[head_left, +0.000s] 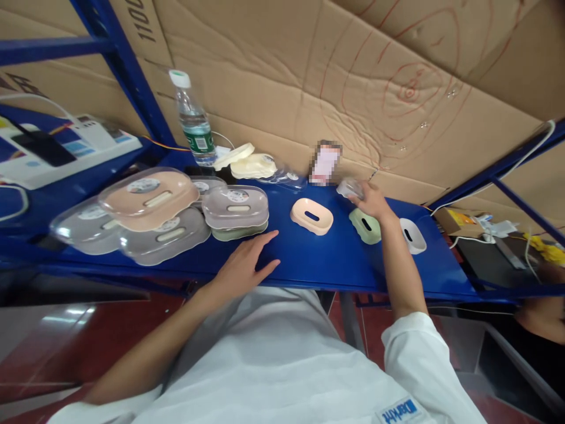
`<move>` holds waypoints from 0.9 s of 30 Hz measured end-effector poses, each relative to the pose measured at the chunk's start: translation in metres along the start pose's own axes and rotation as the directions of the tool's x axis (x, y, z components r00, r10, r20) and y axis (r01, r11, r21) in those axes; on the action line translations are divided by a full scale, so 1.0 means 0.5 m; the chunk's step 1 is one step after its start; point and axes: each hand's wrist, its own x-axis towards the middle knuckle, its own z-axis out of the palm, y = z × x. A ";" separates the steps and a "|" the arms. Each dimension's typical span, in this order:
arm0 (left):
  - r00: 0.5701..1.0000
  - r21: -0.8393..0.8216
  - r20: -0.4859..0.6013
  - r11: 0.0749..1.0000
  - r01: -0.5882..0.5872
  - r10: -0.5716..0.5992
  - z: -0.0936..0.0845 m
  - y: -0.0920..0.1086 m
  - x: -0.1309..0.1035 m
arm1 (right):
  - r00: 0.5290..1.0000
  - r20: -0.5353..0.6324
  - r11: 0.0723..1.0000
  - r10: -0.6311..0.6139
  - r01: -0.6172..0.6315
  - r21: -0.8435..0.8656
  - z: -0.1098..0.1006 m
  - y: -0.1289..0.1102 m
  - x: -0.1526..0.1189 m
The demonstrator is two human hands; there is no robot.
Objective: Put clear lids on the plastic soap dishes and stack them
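Right hand (373, 203): grip narrow on clear plastic piece (349, 188), tabletop (309, 259) back edge. Left hand (244, 262) spread, empty, front edge. Left-end covered dishes (159, 203) look done; peach dish (325, 222), green dish (359, 223), white dish (419, 237) uncovered.

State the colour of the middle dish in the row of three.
The middle dish is pale green, in the head view.

Worktop (309, 265): blue. Soap dish (324, 219) mid-frame: peach. Right of centre: pale green dish (374, 237), white dish (421, 240), clear plastic piece (348, 189). Left: peach lidded dish (180, 185), grey lidded dishes (188, 242). Upper-left bottle (185, 109): clear, green label (198, 141). Cardboard (247, 70), top: brown; red rings (410, 91) upper right.
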 end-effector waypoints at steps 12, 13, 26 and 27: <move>0.991 0.071 0.029 0.988 -0.134 0.132 0.000 -0.006 0.005 | 0.988 0.094 0.993 -0.119 0.116 0.032 0.008 -0.110 0.000; 0.991 0.075 0.028 0.988 -0.135 0.134 0.001 -0.007 0.005 | 0.963 0.115 0.965 -0.244 0.228 0.132 0.018 -0.141 -0.015; 0.975 0.251 0.133 0.945 -0.208 0.179 0.001 0.008 0.011 | 0.963 -0.265 0.931 -0.043 0.135 0.340 -0.050 -0.108 -0.087; 0.972 0.255 0.150 0.942 -0.217 0.183 0.003 0.006 0.011 | 0.966 -0.254 0.965 0.045 0.024 0.260 -0.053 -0.085 -0.082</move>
